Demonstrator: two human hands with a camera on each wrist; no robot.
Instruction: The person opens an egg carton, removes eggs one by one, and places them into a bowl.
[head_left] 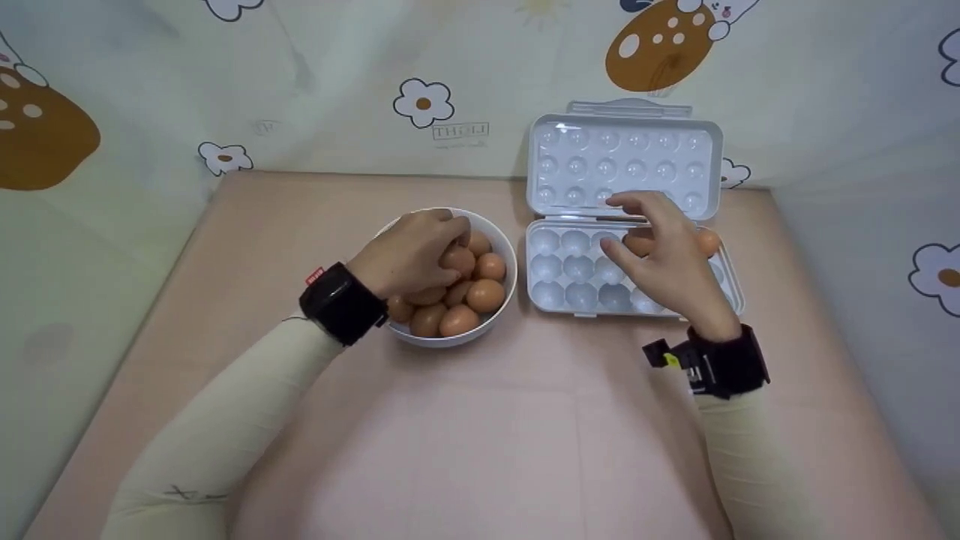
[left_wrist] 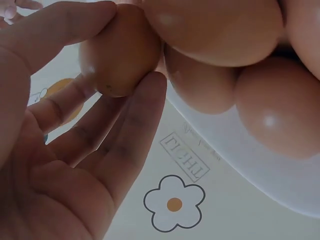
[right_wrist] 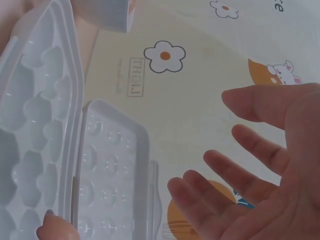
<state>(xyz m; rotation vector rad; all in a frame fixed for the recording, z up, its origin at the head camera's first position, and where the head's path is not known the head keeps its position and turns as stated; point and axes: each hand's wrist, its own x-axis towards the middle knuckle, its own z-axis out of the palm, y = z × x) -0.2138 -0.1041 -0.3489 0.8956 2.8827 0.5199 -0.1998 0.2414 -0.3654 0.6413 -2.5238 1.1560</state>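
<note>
A white bowl (head_left: 504, 319) holds several brown eggs (head_left: 486, 295). Over its left part reaches my left hand (head_left: 409, 251); in the left wrist view its thumb and fingertips pinch one egg (left_wrist: 120, 50) against the pile. To the right lies a white egg carton (head_left: 546, 268) with its lid (head_left: 622, 165) raised. My right hand (head_left: 664, 262) hovers above the carton's right half with fingers spread and nothing held. Brown eggs (head_left: 707, 242) sit in the carton's back row, partly hidden by that hand. Most right-side cups are covered from the head camera.
A pinkish cloth covers the table (head_left: 480, 435). Behind it hangs a pale curtain (head_left: 337, 90) printed with flowers and cartoon figures. The raised lid stands close to the curtain. Bowl and carton stand side by side with a narrow gap.
</note>
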